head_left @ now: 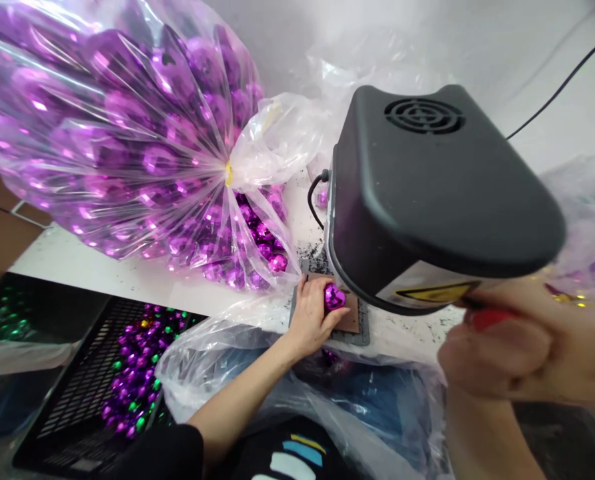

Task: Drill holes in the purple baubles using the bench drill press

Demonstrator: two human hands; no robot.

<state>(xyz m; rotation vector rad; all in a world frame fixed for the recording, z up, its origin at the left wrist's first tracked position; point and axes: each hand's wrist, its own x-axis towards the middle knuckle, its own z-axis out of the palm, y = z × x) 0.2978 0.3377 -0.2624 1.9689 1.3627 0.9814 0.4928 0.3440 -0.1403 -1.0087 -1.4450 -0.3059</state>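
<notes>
My left hand (311,313) is closed, its fingertips gripping a shiny purple faceted ball (334,297) above a brown pad on a grey base plate (362,327). The ball sits below and left of a black machine housing (442,187), which has a round vent on top and a yellow warning label. On the right, my right hand (512,350), slightly blurred, is wrapped round a red-ended lever handle (492,318) at the front of the machine. Part of that handle is hidden by the fingers.
A big clear bag (127,133) of purple balls, tied at the neck, fills the table's left side. Below it, a black crate (72,400) holds purple and green balls. Clear plastic sheeting (397,407) covers my lap. A black cable (560,93) runs behind the machine.
</notes>
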